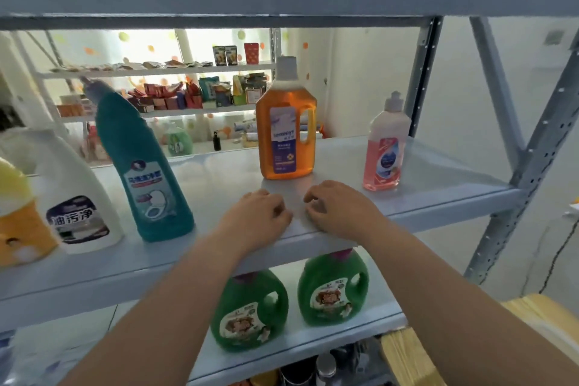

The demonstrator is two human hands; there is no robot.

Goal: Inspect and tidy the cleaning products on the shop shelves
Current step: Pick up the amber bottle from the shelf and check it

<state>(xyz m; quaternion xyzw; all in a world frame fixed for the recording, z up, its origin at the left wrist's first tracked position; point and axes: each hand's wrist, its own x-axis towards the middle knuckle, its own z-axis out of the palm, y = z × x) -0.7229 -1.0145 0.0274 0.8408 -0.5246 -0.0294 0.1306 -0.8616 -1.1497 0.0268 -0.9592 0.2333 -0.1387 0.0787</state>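
My left hand (260, 216) and right hand (335, 210) rest on the shelf's (438, 178) near edge, fingers loosely curled, holding nothing; the orange bottle (286, 135) stands just beyond them, likely next to check.

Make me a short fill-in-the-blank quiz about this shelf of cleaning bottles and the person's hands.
1. The left hand and right hand rest on the front edge of the shelf, holding ____.
2. The handled bottle just behind them contains ____ liquid.
3. The pink bottle stands at the ____ end of the row.
4. On the lower shelf stand ____ green jugs.

Missing words: nothing; orange; right; two.
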